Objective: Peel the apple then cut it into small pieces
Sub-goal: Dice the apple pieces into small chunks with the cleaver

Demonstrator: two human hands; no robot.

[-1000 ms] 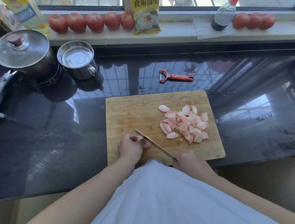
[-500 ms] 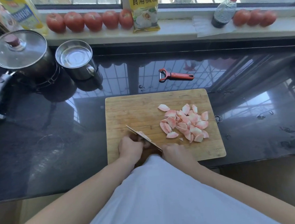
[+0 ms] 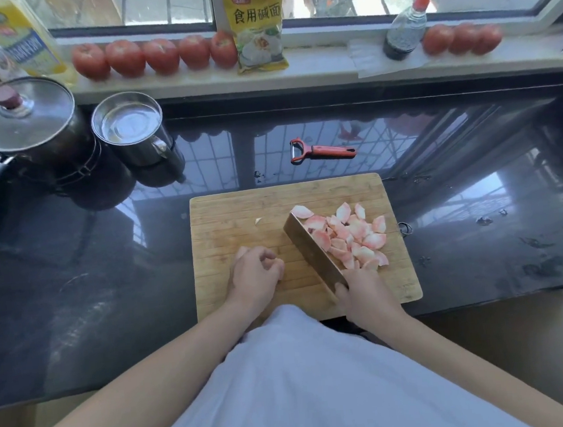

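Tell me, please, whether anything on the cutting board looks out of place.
One small apple scrap lies alone left of the knife, apart from the pile of apple pieces. Otherwise nothing on the cutting board stands out.

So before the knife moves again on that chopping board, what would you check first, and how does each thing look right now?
1. Right hand grips the knife firmly: ok.
2. Left hand is apart from the blade: ok, it rests on the cutting board with fingers curled.
3. Apple pieces are gathered on the far side of the blade: ok.
4. Stray bit lies away from the pile: not ok.
5. Any uncut apple under the left hand: cannot tell.
6. Peeler lies off the board: ok.
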